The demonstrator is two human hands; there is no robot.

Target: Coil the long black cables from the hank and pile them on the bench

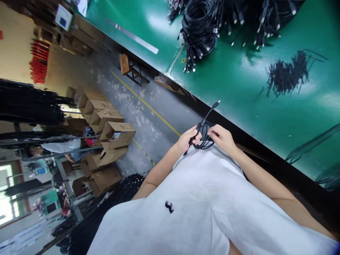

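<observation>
A coiled black USB cable (204, 143) hangs in front of my white shirt, just off the table edge. My left hand (188, 139) is closed around the coil's left side. One plug end of the cable sticks up past the coil, towards the table, its metal tip bare; another end pokes out below my left fingers. At the coil's right edge, my right hand (222, 139) has its thumb and fingers pinched together, touching the loops. Whatever lies between those fingertips is too small to make out.
On the green table (233, 85) lie bundles of coiled black cables (199, 28), a pile of short black ties (288, 74) and a steel ruler (136, 37). Loose cable (313, 143) crosses the right edge. A wooden stool (130, 67), cardboard boxes (117, 132) and another person (63, 145) are leftward.
</observation>
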